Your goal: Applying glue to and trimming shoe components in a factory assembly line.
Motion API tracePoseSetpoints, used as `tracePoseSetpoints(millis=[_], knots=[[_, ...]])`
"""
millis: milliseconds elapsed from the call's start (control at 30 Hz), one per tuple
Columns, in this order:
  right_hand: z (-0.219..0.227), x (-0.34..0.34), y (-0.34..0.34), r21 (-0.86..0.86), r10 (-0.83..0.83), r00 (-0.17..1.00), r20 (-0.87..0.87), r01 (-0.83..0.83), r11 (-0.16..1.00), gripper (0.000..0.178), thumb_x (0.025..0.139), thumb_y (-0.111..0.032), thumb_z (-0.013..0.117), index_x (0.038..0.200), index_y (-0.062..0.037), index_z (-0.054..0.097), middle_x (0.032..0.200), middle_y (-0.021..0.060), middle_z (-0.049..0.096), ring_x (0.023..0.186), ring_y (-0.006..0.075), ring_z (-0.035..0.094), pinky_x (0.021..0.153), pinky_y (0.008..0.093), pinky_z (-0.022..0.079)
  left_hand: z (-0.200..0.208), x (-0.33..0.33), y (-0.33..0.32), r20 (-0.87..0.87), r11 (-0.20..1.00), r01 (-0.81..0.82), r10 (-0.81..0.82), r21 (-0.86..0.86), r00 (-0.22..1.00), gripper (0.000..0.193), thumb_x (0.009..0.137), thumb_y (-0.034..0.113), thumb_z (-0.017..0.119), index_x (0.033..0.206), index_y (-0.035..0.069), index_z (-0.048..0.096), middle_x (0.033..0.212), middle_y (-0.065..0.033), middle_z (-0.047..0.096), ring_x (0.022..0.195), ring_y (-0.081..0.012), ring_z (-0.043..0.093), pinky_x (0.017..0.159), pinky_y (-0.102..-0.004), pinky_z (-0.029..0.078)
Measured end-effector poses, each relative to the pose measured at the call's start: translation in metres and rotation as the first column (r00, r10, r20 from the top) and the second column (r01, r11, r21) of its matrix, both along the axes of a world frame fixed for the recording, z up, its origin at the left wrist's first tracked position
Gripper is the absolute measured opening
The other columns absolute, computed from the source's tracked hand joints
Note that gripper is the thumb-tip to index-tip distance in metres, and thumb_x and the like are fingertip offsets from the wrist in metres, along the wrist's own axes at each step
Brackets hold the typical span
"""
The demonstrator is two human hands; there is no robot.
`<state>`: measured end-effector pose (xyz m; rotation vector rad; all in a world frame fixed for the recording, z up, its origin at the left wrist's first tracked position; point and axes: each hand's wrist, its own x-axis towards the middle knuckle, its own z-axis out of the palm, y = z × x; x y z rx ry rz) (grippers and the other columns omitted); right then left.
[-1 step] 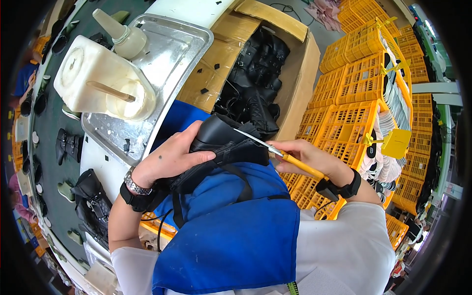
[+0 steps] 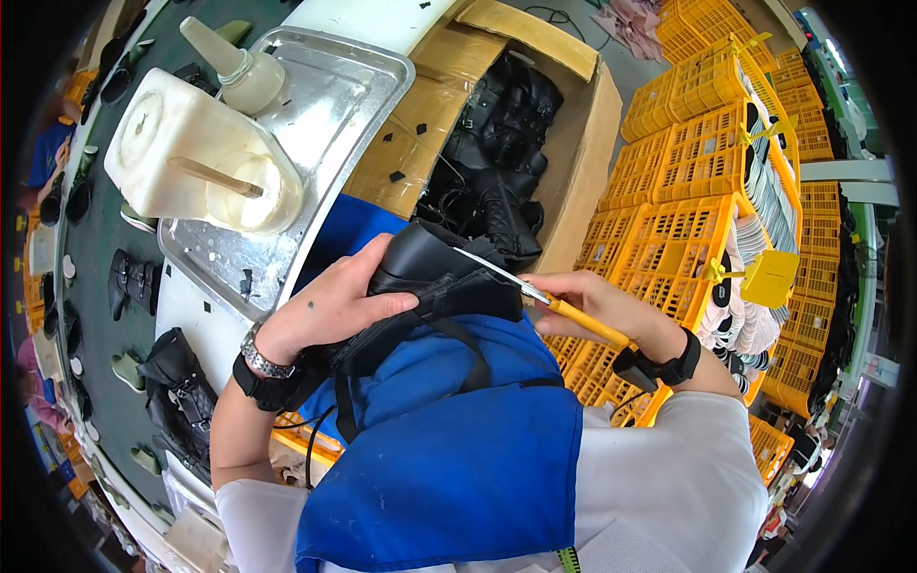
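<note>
My left hand (image 2: 330, 301) is closed round a black leather boot upper (image 2: 406, 263), thumb on top, and holds it over my blue apron (image 2: 449, 449). In my right hand (image 2: 597, 306) is a slim yellow-handled tool (image 2: 587, 323), pinched between thumb and fingers. Its narrow silvery tip points left and lies against the upper's edge; whether it is a blade or a brush I cannot make out. Folds of the upper hang below my left hand, partly hidden by it.
Ahead stands a cardboard box (image 2: 583, 158) of black boot uppers (image 2: 506, 115). A metal tray (image 2: 363, 105) at left carries a white plastic container (image 2: 158, 143) and a squeeze bottle (image 2: 253, 81). Yellow crates (image 2: 659, 244) are stacked at right. Shoe parts lie on a green conveyor (image 2: 105, 353).
</note>
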<state>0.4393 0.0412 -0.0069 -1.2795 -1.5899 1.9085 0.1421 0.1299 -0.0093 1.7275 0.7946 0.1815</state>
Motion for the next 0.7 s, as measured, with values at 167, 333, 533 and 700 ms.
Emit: tracePoseSetpoints(millis=[167, 333, 533, 700], knots=[[0.003, -0.005, -0.002, -0.079, -0.047, 0.998, -0.036, 0.044, 0.996, 0.050, 0.080, -0.010, 0.066, 0.126, -0.0076, 0.047, 0.075, -0.0066, 0.042, 0.069, 0.0036, 0.037, 0.059, 0.0190, 0.034, 0.000, -0.002, 0.000, -0.008, 1.000, -0.004, 0.004, -0.018, 1.000, 0.049, 0.081, 0.027, 0.063, 0.114, -0.001, 0.040, 0.088, -0.0179, 0.058, 0.079, -0.0273, 0.059, 0.072, -0.0333, 0.045], [0.001, -0.004, -0.005, -0.068, -0.096, 0.994, -0.045, 0.092, 0.993, 0.049, 0.079, -0.008, 0.068, 0.124, -0.0068, 0.050, 0.075, -0.0069, 0.042, 0.069, 0.0035, 0.037, 0.058, 0.0195, 0.033, -0.002, -0.003, -0.002, 0.024, 1.000, -0.023, 0.023, 0.014, 0.999, 0.051, 0.081, 0.028, 0.064, 0.116, 0.000, 0.039, 0.090, -0.0178, 0.058, 0.080, -0.0271, 0.059, 0.073, -0.0333, 0.045], [0.015, 0.006, 0.012, -0.146, -0.271, 0.963, -0.004, 0.268, 0.952, 0.047, 0.079, -0.011, 0.067, 0.122, -0.0048, 0.051, 0.095, -0.0050, 0.055, 0.082, 0.0027, 0.047, 0.075, 0.0183, 0.041, -0.004, -0.004, -0.003, 0.019, 0.999, -0.033, 0.033, 0.009, 0.999, 0.052, 0.081, 0.029, 0.064, 0.116, 0.000, 0.039, 0.091, -0.0176, 0.059, 0.082, -0.0271, 0.060, 0.073, -0.0336, 0.045], [-0.032, 0.053, 0.053, 0.456, -0.467, 0.800, 0.376, 0.280, 0.845, 0.052, 0.074, -0.008, 0.069, 0.121, -0.0017, 0.048, 0.085, 0.0047, 0.058, 0.077, 0.0106, 0.053, 0.070, 0.0246, 0.044, 0.003, -0.009, -0.003, -0.001, 0.998, -0.053, 0.053, 0.021, 0.999, 0.054, 0.080, 0.032, 0.064, 0.115, 0.000, 0.039, 0.089, -0.0182, 0.059, 0.082, -0.0252, 0.060, 0.072, -0.0325, 0.046]])
